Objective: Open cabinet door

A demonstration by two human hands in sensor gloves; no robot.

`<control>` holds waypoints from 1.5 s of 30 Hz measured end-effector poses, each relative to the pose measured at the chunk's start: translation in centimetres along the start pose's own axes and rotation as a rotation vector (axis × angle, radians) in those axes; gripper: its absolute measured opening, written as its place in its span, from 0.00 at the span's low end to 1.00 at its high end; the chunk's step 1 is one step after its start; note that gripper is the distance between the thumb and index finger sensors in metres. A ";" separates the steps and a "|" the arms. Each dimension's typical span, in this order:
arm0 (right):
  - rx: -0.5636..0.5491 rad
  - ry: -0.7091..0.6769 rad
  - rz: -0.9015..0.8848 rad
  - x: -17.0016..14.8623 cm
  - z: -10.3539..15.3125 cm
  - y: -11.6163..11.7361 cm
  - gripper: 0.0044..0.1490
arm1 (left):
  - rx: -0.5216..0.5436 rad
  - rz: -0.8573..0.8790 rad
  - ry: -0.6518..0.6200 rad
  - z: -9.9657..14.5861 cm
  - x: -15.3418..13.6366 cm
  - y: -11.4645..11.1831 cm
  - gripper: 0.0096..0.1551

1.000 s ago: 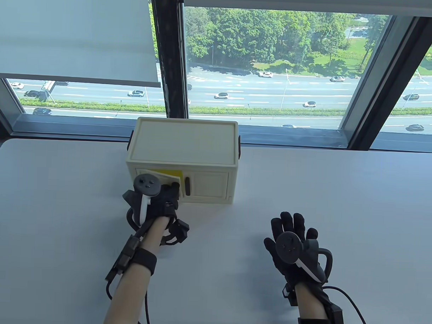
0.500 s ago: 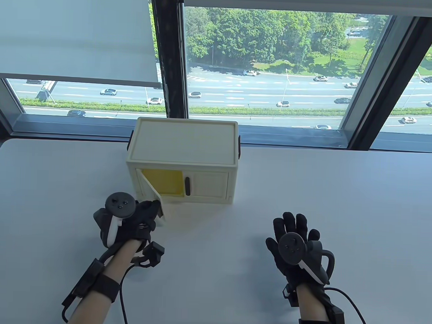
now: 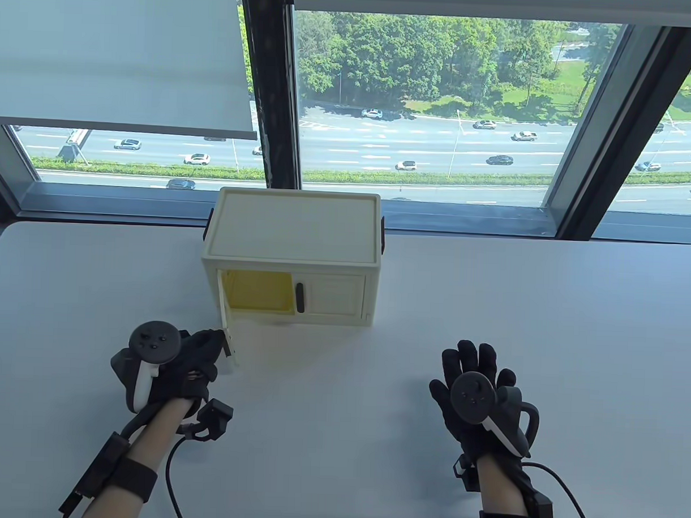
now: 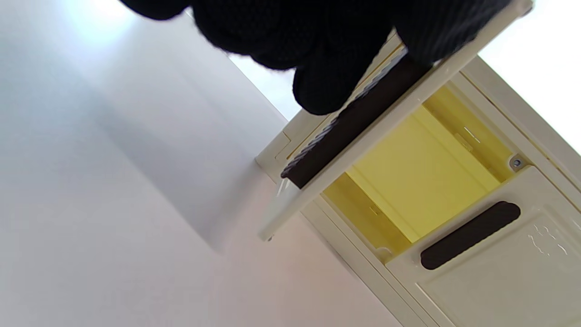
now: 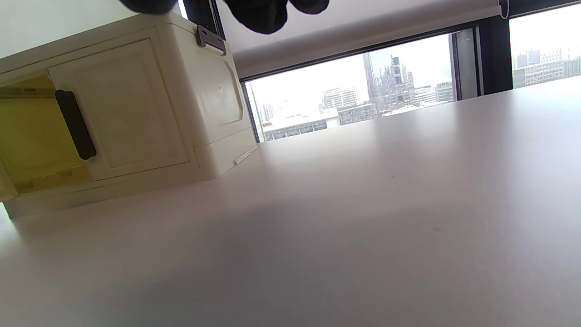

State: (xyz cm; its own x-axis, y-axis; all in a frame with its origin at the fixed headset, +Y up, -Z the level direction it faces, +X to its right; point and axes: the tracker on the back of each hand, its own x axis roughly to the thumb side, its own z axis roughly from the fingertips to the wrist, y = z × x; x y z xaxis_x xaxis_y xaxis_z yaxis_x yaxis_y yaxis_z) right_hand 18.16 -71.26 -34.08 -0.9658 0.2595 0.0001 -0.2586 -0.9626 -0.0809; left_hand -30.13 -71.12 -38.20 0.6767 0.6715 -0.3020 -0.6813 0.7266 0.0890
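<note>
A small cream cabinet [image 3: 292, 234] stands at the back middle of the white table [image 3: 491, 309]. Its left door [image 3: 226, 323] is swung out toward me, baring a yellow inside [image 3: 259, 290]. My left hand [image 3: 203, 356] grips the free edge of that door at its dark handle; in the left wrist view my fingers [image 4: 327, 68] close over the handle [image 4: 349, 122] and door edge. The right door [image 3: 336, 295] is closed, with a dark handle [image 3: 300, 297]. My right hand [image 3: 477, 368] rests flat on the table, fingers spread, apart from the cabinet [image 5: 136, 104].
A window sill and large window run behind the table's far edge [image 3: 437, 235]. Cables trail from both wrists over the near table [image 3: 564, 493]. Bare table lies to the right of the cabinet [image 5: 363, 204].
My left hand has pulled the left door from nearly closed to wide open, moving left and toward me. The right hand has barely moved.
</note>
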 end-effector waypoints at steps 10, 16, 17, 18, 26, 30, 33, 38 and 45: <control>0.000 0.003 0.005 0.0 0.1 0.1 0.43 | 0.058 -0.016 -0.037 1.6 -2.0 1.5 0.34; -0.002 0.007 0.026 0.9 0.0 0.2 0.44 | 0.061 -0.092 -0.100 3.4 -3.3 1.9 0.35; -0.003 0.008 0.021 1.3 0.0 0.2 0.44 | 0.053 -0.104 -0.109 3.7 -3.6 2.0 0.36; -0.005 0.008 0.015 1.6 -0.1 0.3 0.44 | 0.047 -0.108 -0.113 3.8 -3.8 2.0 0.37; 0.019 -0.008 0.006 6.9 -2.6 1.6 0.45 | -0.052 -0.107 -0.103 4.0 -4.8 1.6 0.41; 0.013 0.010 -0.015 11.6 -5.4 1.7 0.45 | -0.076 -0.107 -0.116 4.1 -4.8 1.3 0.41; -0.010 0.026 -0.059 14.9 -7.4 1.4 0.43 | -0.099 -0.122 -0.122 4.0 -4.8 0.9 0.42; -0.036 0.257 -0.132 19.9 -10.8 0.6 0.39 | -0.129 -0.132 -0.125 4.3 -4.7 0.5 0.42; 0.095 0.502 -0.264 23.5 -14.3 1.7 0.39 | -0.143 -0.123 -0.142 4.6 -4.4 0.5 0.42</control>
State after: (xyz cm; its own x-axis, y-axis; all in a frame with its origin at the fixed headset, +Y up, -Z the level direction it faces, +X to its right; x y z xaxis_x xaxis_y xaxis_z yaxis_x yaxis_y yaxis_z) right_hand -4.68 -65.69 -48.50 -0.7455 0.4753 -0.4673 -0.5130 -0.8567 -0.0529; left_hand -32.22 -73.03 -32.46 0.7830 0.5999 -0.1646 -0.6167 0.7833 -0.0787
